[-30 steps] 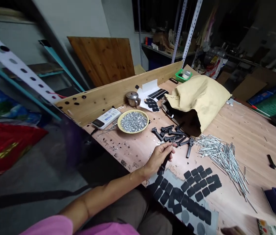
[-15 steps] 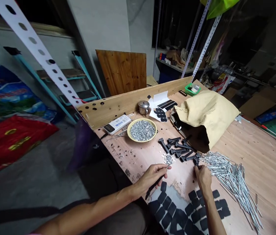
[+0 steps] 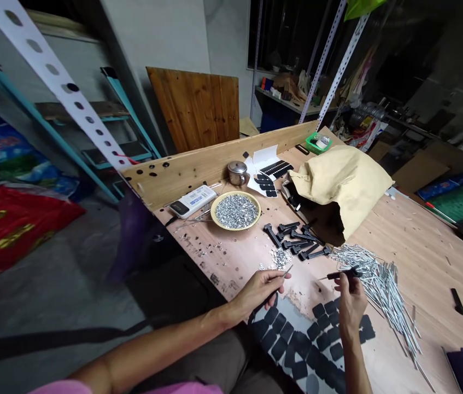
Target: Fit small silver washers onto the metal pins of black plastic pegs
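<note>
My left hand (image 3: pixel 262 290) is closed around a slim dark tool with a thin metal tip (image 3: pixel 288 270); most of the tool is hidden by my fingers. My right hand (image 3: pixel 352 301) grips a black T-shaped plastic part (image 3: pixel 340 274) by its wider end. From this part's narrow end a thin pin points left towards the tool. Between and beyond the hands lies a small heap of tiny metal nuts or washers (image 3: pixel 280 258). Behind it is a pile of similar black parts (image 3: pixel 294 241). Loose metal rods (image 3: pixel 382 284) lie to the right of my right hand.
A yellow bowl (image 3: pixel 213 220) holds many small metal pieces. Nearby are a white device (image 3: pixel 194 201), a metal cup (image 3: pixel 237 173) and a large brown paper bag (image 3: pixel 346 186). Black pads (image 3: pixel 300 345) cover the near edge. A wooden board (image 3: pixel 215 183) borders the table's back.
My right hand has moved the black part away from the pile, towards the rods, and turned it so its pin points left. My left hand keeps its tool, its tip now showing more clearly.
</note>
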